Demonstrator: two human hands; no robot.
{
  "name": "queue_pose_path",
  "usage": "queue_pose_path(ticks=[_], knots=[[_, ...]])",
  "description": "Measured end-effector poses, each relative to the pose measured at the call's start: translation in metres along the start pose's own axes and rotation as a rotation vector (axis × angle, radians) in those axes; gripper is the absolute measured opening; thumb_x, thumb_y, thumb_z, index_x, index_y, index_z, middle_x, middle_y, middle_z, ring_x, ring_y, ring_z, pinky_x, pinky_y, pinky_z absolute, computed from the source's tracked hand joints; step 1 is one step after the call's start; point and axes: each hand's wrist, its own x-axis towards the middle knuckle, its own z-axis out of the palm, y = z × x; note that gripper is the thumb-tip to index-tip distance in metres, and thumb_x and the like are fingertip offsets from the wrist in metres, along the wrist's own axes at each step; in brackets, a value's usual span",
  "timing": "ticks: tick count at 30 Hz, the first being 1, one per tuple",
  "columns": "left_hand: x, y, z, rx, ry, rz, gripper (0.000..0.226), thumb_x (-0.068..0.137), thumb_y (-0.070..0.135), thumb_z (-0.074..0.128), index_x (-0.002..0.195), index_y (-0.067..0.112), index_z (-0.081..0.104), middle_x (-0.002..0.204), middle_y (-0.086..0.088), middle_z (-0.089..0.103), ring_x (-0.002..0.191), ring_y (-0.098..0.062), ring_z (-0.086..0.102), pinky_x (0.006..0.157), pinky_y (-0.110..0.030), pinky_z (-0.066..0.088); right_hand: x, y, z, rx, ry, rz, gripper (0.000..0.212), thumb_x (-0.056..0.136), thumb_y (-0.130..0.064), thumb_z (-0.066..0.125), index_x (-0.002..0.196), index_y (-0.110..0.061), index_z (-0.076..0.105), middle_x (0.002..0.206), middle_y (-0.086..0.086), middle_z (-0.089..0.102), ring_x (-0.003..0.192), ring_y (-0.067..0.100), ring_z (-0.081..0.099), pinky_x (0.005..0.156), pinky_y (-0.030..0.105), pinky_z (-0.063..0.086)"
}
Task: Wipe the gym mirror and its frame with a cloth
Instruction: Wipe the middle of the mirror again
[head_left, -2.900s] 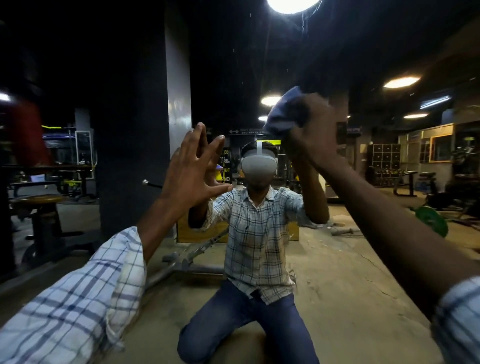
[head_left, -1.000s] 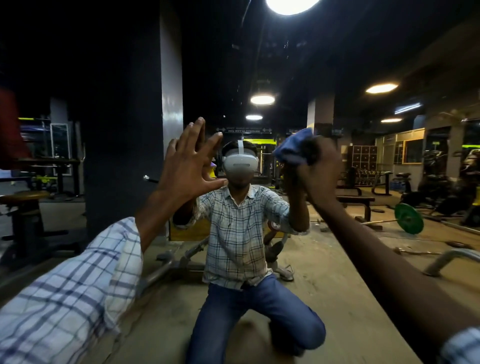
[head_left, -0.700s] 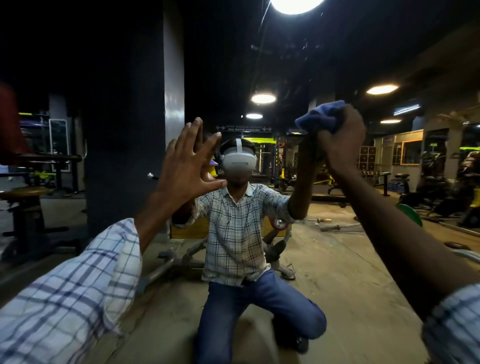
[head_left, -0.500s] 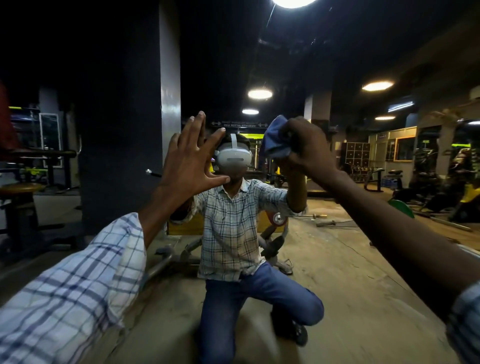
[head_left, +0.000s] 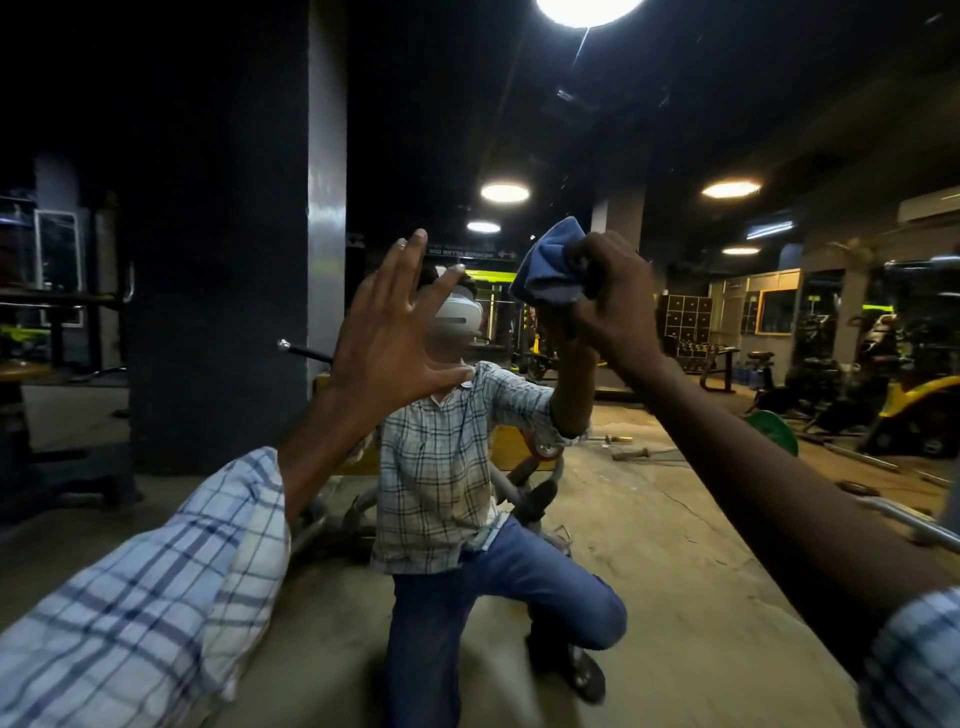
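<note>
Your left hand (head_left: 395, 338), at the centre of the frame, has its fingers straight and spread, flat against the mirror (head_left: 701, 571). Your right hand (head_left: 613, 306), just to the right and a little higher, has its fingers curled tight around the bunched blue cloth (head_left: 548, 270), held to the glass at upper centre.

Dark pillar (head_left: 218, 260), round ceiling lamps (head_left: 505, 192) (all lit), green weight plate (head_left: 776, 431), lockers (head_left: 685, 317).
</note>
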Motion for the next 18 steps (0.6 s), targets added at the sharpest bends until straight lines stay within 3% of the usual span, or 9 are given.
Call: queue_pose_path(ticks=[6,7,11,12,16,18], knots=[[0.0,0.0,0.001,-0.009,0.004,0.003,0.117,0.068,0.069,0.081,0.163,0.026,0.027,0.173,-0.013,-0.002,0.16,-0.034,0.002,0.125,-0.057,0.02,-0.013,-0.001,-0.011,-0.065,-0.259,-0.118,0.031,0.084,-0.03,0.071,0.109,-0.012,0.062,0.108,0.004,0.058,0.094,0.011,0.055,0.079,0.02,0.048],[0.0,0.001,-0.001,-0.011,0.006,0.001,0.117,0.068,0.068,0.083,0.162,0.026,0.029,0.173,-0.014,-0.001,0.16,-0.034,0.004,0.124,-0.056,0.019,-0.009,0.004,-0.017,-0.085,-0.233,-0.095,0.032,0.085,-0.03,0.07,0.109,-0.012,0.061,0.109,0.007,0.058,0.095,0.013,0.055,0.08,0.022,0.048],[0.002,0.007,-0.008,0.002,-0.004,-0.017,0.117,0.064,0.065,0.087,0.16,0.026,0.032,0.173,-0.013,0.002,0.159,-0.035,0.006,0.122,-0.056,0.022,0.004,0.022,-0.029,-0.124,0.157,0.216,0.022,0.088,-0.018,0.073,0.106,-0.012,0.061,0.107,0.004,0.059,0.094,0.008,0.053,0.083,0.029,0.053],[0.002,0.009,-0.009,0.009,-0.013,-0.027,0.118,0.064,0.065,0.087,0.16,0.026,0.032,0.173,-0.013,0.002,0.159,-0.035,0.006,0.122,-0.057,0.023,0.0,0.019,-0.025,-0.106,0.129,0.193,0.022,0.088,-0.016,0.074,0.106,-0.013,0.062,0.107,0.002,0.059,0.093,0.007,0.053,0.082,0.027,0.052],[0.002,0.013,-0.01,0.018,-0.026,-0.043,0.118,0.065,0.063,0.088,0.161,0.027,0.03,0.174,-0.011,0.0,0.159,-0.033,0.005,0.122,-0.057,0.026,-0.01,0.002,-0.022,-0.045,-0.294,-0.109,0.023,0.084,-0.017,0.077,0.102,-0.016,0.062,0.104,-0.002,0.057,0.09,0.01,0.055,0.077,0.012,0.04],[0.001,0.014,-0.009,0.015,-0.03,-0.052,0.117,0.066,0.063,0.087,0.162,0.028,0.029,0.174,-0.009,-0.001,0.16,-0.032,0.004,0.122,-0.055,0.025,0.006,0.005,-0.032,-0.051,-0.232,-0.105,0.02,0.085,-0.023,0.072,0.098,-0.022,0.058,0.1,-0.004,0.053,0.087,0.008,0.051,0.074,0.01,0.035]])
